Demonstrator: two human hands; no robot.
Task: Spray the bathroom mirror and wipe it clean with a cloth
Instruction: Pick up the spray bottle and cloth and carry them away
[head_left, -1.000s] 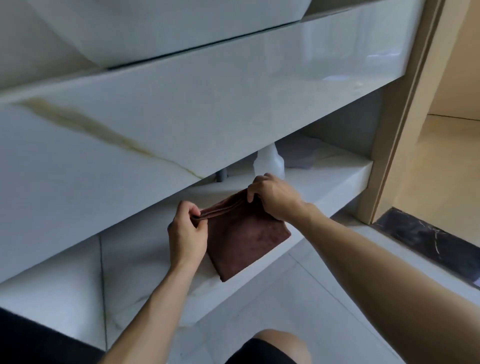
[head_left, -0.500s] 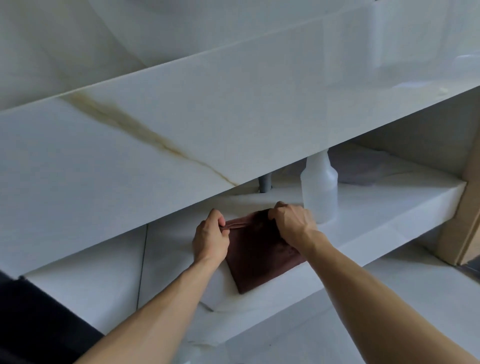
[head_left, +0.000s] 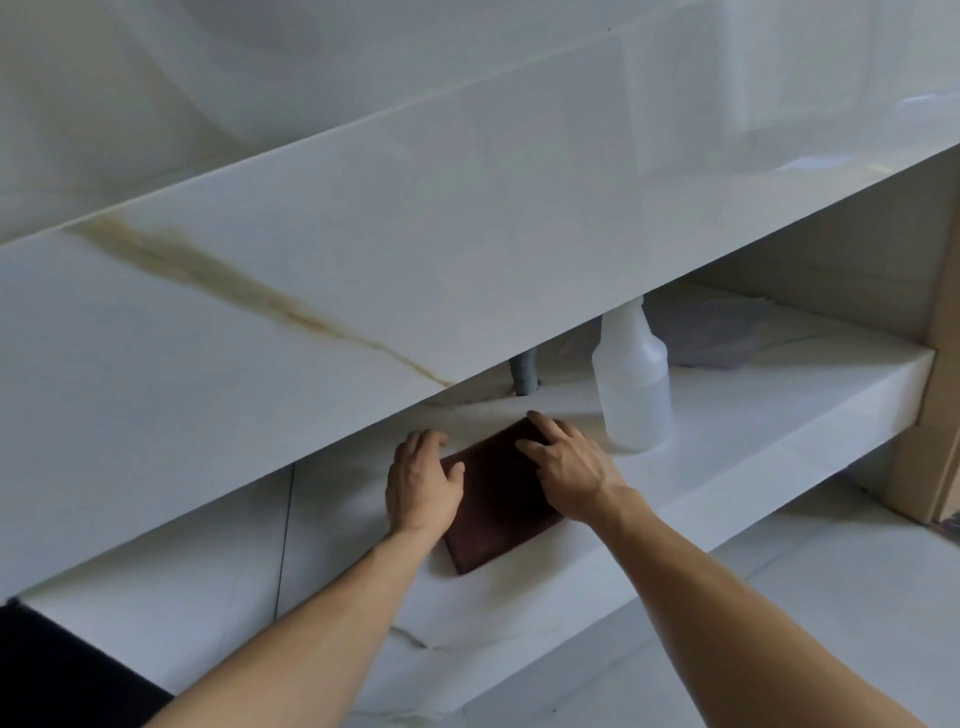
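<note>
The brown cloth (head_left: 496, 506) lay folded flat on the white shelf (head_left: 727, 431), near the spray bottle (head_left: 631, 384). My left hand (head_left: 421, 483) and right hand (head_left: 566, 467) rested on it with fingers spread, gripping nothing.

A white marble shelf (head_left: 753, 415) carries a folded brown cloth (head_left: 498, 499) and a translucent bottle (head_left: 631, 384).

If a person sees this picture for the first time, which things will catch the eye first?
First the dark brown cloth, folded flat on the white lower shelf, with the left hand and right hand resting open on it. Next, the translucent spray bottle standing upright to its right, and the brownish vein crossing the marble panel above.
</note>
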